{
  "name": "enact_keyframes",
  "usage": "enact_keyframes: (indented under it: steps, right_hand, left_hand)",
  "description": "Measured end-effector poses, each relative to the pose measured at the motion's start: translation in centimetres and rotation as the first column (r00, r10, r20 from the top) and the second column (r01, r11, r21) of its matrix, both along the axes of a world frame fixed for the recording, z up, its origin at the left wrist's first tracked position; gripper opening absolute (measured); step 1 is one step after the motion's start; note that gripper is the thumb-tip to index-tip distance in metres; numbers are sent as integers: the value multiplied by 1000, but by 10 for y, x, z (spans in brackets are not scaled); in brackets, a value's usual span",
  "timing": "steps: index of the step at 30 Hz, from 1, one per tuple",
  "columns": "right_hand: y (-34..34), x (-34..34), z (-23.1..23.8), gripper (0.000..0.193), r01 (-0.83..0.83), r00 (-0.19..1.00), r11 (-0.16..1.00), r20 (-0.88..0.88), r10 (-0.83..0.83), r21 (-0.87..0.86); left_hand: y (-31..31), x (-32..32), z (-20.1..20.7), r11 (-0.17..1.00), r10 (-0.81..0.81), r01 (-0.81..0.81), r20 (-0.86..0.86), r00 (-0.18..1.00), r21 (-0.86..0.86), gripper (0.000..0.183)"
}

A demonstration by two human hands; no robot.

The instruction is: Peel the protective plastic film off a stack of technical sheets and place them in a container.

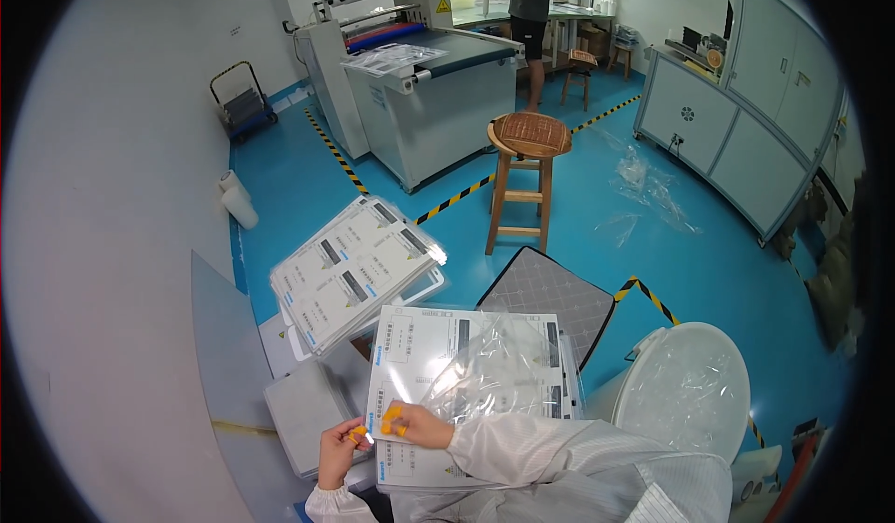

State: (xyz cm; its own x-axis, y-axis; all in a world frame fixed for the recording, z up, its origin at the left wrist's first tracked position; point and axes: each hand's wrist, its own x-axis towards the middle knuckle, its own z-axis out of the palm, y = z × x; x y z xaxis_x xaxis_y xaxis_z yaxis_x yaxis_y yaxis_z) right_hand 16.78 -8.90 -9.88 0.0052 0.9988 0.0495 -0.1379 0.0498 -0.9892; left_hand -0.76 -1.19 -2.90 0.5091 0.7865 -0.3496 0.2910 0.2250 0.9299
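We seem partway through, our left hand (339, 452) and right hand (417, 425) bent at the near-left corner of the stacked printed sheet (418, 353), grip unclear, with crumpled clear film (494, 369) loose across it, not yet off

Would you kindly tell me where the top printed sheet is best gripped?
Probably by the left edge of the top printed sheet, approached from the left: that edge is straight and uncovered beyond the right hand, while crumpled clear film lies over the sheet's right part.
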Motion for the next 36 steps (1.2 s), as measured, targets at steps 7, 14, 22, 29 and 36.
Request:
enact_keyframes:
  steps: [7,14,22,29,36]
  right_hand:
    - [11,40,22,5,266,655,958,-710,-258,-104]
    - [7,48,11,8,210,786,969,-567,-248,-134]
    - [4,48,5,14,299,775,945,-543,-322,-134]
    - [-13,124,14,16,628,521,731,-554,-649,-265]
    - [-210,423,-38,20,973,160,233,-737,-657,4]
  left_hand:
    - [0,-7,-22,999,17,-19,-89,996,-32,24]
    - [22,10,4,949,-302,312,149,942,-44,36]
    - [25,54,0,865,-220,335,-317,923,375,29]
    - [50,41,-25,965,-39,72,-135,990,252,26]
    - [165,-19,-29,940,261,-283,136,956,189,28]
